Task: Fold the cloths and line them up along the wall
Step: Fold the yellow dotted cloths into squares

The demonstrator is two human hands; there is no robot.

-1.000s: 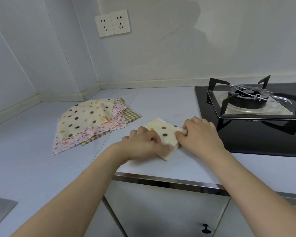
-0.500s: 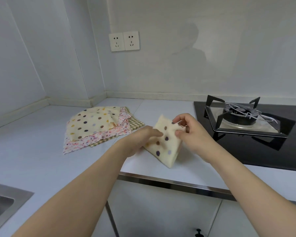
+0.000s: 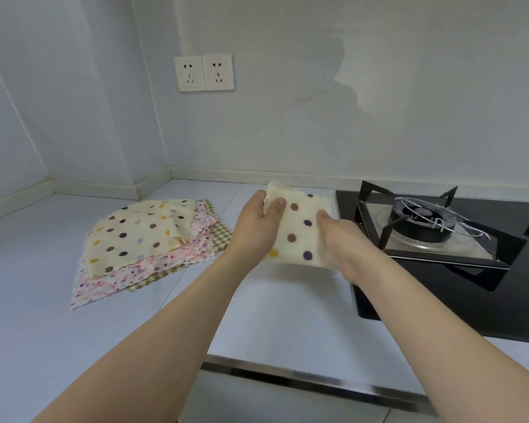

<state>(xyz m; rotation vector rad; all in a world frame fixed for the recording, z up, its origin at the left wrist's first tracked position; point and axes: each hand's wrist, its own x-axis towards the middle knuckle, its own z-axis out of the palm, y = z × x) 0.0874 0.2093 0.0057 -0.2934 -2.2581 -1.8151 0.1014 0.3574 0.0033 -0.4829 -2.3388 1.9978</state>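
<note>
A folded cream cloth with coloured dots (image 3: 300,232) is held in the air above the white counter (image 3: 287,306). My left hand (image 3: 254,227) pinches its upper left corner, thumb on the front. My right hand (image 3: 338,239) grips its right edge, fingers behind the cloth. To the left lies a pile of unfolded cloths: a cream dotted one (image 3: 135,236) on top, a pink flowered one (image 3: 141,270) under it, and a green checked one (image 3: 222,236) at the bottom. The back wall (image 3: 287,123) rises behind the counter.
A black gas hob (image 3: 440,270) with a burner and pan support (image 3: 422,221) takes up the right side of the counter. Two wall sockets (image 3: 203,73) sit above the corner. The counter's metal front edge (image 3: 303,377) runs below my arms.
The folded dotted cloth was pressed flat on the counter, then lifted. Both hands have raised it and carried it toward the back wall, now holding it upright.
</note>
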